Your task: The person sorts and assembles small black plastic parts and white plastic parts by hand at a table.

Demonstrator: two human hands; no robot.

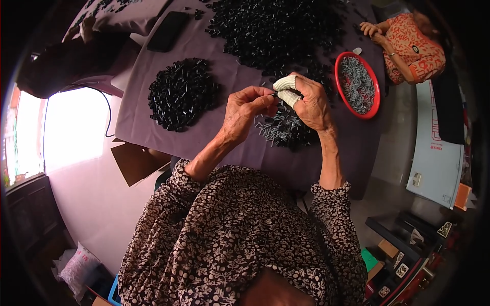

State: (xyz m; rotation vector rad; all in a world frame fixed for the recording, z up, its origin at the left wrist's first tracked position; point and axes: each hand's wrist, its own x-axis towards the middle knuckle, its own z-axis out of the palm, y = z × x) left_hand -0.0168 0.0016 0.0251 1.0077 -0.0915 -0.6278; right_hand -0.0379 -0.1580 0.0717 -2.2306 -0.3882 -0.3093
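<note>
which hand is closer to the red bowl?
Right. The right hand is raised just left of the red bowl, a small gap apart. The left hand is farther left, beyond the right hand, meeting it at the fingertips.

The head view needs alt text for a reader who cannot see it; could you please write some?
Seen from above, a person's left hand and right hand, which wears white finger cots, pinch a tiny dark part between them over a purple-covered table. Piles of small black parts and a red bowl of grey pieces surround them; another person's hands rest at the far edge.
</note>
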